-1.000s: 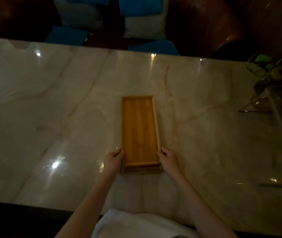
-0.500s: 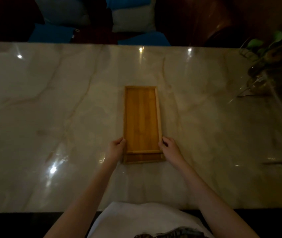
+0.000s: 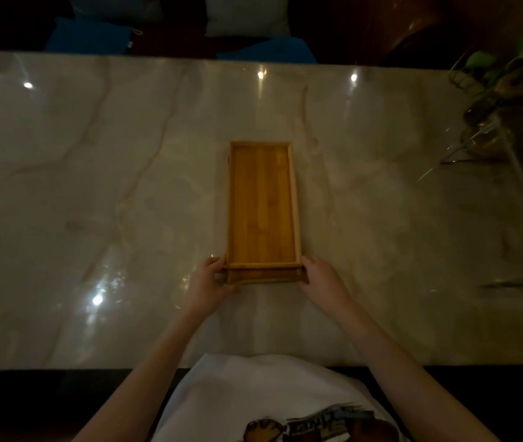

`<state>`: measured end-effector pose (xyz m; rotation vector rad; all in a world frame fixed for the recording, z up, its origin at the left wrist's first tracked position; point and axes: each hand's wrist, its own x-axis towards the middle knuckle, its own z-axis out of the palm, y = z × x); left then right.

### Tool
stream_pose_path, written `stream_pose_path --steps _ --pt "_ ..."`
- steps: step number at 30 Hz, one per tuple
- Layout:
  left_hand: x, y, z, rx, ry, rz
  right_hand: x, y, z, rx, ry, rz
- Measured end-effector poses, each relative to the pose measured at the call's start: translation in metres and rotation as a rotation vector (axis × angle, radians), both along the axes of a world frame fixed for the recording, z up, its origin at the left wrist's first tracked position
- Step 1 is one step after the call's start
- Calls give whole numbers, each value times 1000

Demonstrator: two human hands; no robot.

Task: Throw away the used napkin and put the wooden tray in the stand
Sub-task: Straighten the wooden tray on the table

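Note:
A long rectangular wooden tray (image 3: 261, 205) lies on the marble table (image 3: 94, 186), its short end toward me, with nothing inside it. My left hand (image 3: 206, 282) grips the tray's near left corner. My right hand (image 3: 320, 277) grips the near right corner. Under the near end a second wooden edge (image 3: 263, 277) shows, seemingly a base beneath the tray. No napkin is in view.
A potted plant in a glass vessel (image 3: 489, 122) stands at the far right of the table. A thin clear or metal edge (image 3: 521, 283) lies at the right. Chairs with blue and grey cushions (image 3: 247, 23) stand beyond the far edge.
Both hands stay on the tray's near corners. The tray has slid a little away from me on the table, and my view has tilted downward.

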<state>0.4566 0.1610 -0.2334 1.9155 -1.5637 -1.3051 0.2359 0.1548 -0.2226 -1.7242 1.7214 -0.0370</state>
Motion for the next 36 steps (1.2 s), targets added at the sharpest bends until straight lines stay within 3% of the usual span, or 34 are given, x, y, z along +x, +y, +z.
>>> stream_pose_path --steps 6,20,33,36 --pt "-3 7 2 -166 -194 -90 2 4 0 -34 42 -79" --pt "-8 11 5 -220 -354 -103 1 11 3 -1 0 -141" --pt "-9 11 6 -177 -350 -84 -3 6 6 -3 18 -81" --pt "-5 7 4 -92 -270 -36 -10 -1 8 39 41 14"
